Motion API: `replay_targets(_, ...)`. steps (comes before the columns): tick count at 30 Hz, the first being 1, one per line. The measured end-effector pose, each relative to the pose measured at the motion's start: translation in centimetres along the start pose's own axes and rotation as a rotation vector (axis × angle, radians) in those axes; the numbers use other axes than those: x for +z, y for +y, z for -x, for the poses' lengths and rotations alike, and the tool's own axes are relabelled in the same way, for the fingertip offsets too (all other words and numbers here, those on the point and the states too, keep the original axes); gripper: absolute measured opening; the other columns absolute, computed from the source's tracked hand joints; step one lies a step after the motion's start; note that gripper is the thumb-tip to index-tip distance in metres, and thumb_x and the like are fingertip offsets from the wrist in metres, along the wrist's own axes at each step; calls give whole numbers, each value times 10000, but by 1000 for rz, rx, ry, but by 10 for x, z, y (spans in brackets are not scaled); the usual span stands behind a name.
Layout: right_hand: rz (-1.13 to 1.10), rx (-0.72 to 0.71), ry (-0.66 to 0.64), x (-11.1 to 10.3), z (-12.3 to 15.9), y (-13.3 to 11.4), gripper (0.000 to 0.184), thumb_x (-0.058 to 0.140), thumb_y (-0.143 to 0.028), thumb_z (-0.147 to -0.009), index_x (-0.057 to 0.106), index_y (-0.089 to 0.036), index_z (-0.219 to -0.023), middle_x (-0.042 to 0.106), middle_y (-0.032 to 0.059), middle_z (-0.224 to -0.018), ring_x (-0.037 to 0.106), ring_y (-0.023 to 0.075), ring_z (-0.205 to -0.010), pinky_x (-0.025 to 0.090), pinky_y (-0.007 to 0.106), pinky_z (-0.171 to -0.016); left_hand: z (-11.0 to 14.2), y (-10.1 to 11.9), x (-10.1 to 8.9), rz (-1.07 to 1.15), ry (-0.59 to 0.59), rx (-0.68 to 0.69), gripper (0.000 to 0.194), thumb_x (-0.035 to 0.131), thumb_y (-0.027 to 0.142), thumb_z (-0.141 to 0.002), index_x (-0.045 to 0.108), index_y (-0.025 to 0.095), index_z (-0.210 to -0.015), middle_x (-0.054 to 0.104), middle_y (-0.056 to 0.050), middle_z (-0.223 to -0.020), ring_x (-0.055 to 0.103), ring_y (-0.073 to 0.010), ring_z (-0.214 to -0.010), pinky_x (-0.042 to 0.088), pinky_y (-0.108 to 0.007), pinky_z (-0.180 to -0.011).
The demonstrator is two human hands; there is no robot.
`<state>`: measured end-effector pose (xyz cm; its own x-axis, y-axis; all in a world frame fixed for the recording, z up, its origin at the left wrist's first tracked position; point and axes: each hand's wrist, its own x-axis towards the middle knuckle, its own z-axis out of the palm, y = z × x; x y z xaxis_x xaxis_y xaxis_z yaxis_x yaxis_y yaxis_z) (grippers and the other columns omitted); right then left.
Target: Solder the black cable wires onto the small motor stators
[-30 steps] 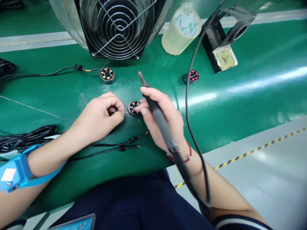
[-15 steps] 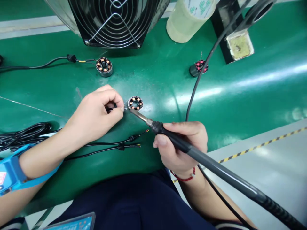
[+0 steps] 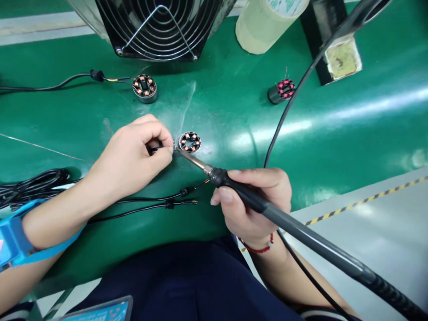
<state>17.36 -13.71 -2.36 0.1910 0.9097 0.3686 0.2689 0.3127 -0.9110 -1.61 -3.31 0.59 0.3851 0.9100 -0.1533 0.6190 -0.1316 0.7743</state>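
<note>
Left hand [image 3: 133, 156] pinched shut, knuckles up — right hand [image 3: 256, 203] curled in a pen-style grip.

I see a small round stator [image 3: 189, 141] with copper coils lying flat on the green mat, mid-scene; the soldering iron [image 3: 267, 208] slants, tip at its near-left edge.

On the green belt-like work surface [image 3: 334, 133], a small ring-shaped wound coil stator [image 3: 189, 141] sits between the two hands. The left hand [image 3: 133, 156] lies just left of it, the right hand [image 3: 257, 200] nearer the table edge, its grey-handled soldering iron [image 3: 267, 209] reaching up-left to the stator's rim. Behind stands a black wire-guarded fan [image 3: 160, 26], with a second wired stator [image 3: 145, 88] before it. Two loose black leads [image 3: 167, 203] lie between the hands and the edge.
</note>
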Motion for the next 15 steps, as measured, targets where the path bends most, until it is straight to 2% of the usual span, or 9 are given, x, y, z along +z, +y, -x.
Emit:
replay_targets(3,65,-23,24,-1,-3,-1,214,693,-295,-946,659,-324,-1156,718,-2,-850,668,140,-529,574,294,-437,0,0,0,2,7,5,96,580,206,-774,610,205,-683,630,-18,-833,535,-139,-697,469,-309,-642)
replay_targets(7,156,-29,-59,-4,-15,-4,238,676,-298,-961,671,-363,-1191,774,15,-1002,757,202,-706,688,406,-704,0,0,0,-2,-1,1,101,583,214,-784,606,209,-686,629,-17,-822,528,-141,-697,474,-310,-657)
replay_targets(11,100,9,-219,-6,-34,-10,349,613,-251,-1000,607,-365,-1330,759,7,-1191,780,181,-773,697,373,-743,0,-1,-1,-10,-7,16,88,583,202,-784,608,211,-700,620,-14,-825,524,-140,-685,467,-310,-655)
replay_targets(15,224,6,-346,-2,-53,-14,315,580,-197,-1004,623,-341,-1279,769,-11,-1132,769,198,-952,654,417,-933,0,-1,-2,-11,-3,30,82,576,179,-777,619,208,-713,624,-11,-821,531,-140,-690,474,-306,-674)
